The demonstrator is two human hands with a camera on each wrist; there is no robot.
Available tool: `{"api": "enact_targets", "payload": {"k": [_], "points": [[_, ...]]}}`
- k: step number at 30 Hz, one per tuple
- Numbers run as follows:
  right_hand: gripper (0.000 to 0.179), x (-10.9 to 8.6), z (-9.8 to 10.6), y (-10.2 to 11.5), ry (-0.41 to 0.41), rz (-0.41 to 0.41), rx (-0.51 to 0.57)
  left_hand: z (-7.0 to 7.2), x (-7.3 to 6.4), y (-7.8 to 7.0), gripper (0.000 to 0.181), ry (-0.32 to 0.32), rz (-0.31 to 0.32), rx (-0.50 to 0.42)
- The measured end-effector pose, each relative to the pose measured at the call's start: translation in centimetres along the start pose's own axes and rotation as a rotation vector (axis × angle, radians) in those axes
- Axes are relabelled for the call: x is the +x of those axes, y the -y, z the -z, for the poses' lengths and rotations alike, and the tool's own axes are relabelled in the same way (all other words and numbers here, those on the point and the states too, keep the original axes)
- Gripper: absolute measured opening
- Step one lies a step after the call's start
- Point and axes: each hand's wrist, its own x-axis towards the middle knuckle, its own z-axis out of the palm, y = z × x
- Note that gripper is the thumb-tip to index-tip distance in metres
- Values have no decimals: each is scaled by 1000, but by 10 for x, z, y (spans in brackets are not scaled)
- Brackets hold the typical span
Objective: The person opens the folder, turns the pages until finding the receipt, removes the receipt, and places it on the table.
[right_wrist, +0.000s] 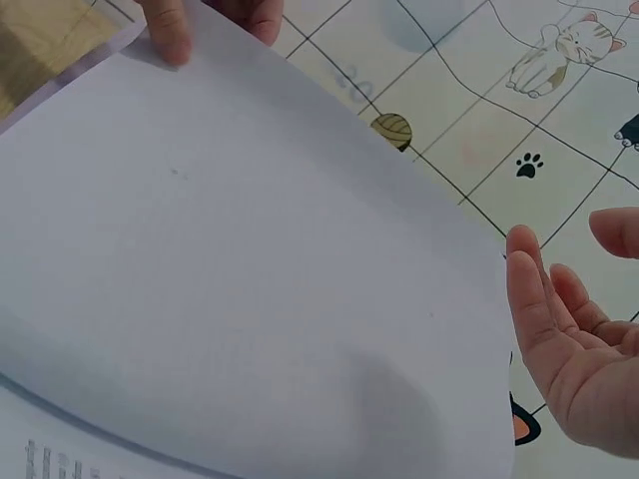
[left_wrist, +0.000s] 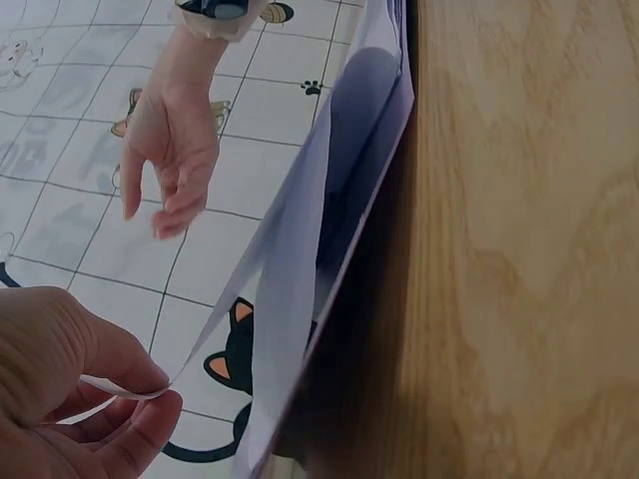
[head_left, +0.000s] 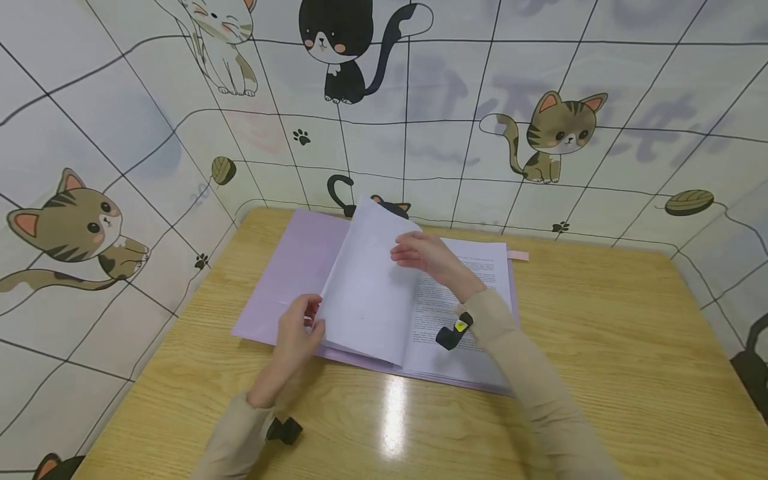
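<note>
A purple folder (head_left: 300, 260) lies spread on the wooden table with printed pages (head_left: 474, 267) on its right side. My left hand (head_left: 299, 331) pinches the outer edge of a lifted blank-faced sheet (head_left: 372, 287) between thumb and fingers; the left wrist view shows that sheet (left_wrist: 285, 329) bowed up from the folder. Above the sheet's upper right part, my right hand (head_left: 433, 260) hovers with fingers loosely extended. In the right wrist view the right hand (right_wrist: 579, 349) holds nothing, close to the sheet's far edge.
The wooden table (head_left: 606, 347) extends around the folder. A cat-printed wall covering (head_left: 444, 153) rises behind and at the left. A pink tab (head_left: 518, 255) sticks out at the folder's right side. Something dark (head_left: 753, 363) stands at the right edge.
</note>
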Motion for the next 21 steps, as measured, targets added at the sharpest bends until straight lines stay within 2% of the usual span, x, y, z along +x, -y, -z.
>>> {"api": "enact_targets", "payload": {"k": [5,10,12,21], "points": [[20,-5,16,-2,-24,5,5,2,-1,7,42,43,62,40],[30,-8,34,-5,-41,6,-22,2,-2,11,48,77,62,83],[34,-8,42,-7,-47,5,-22,2,-3,13,46,91,69,87],[29,-14,74,-11,-90,-10,-38,1,-5,18,26,182,157,138]]}}
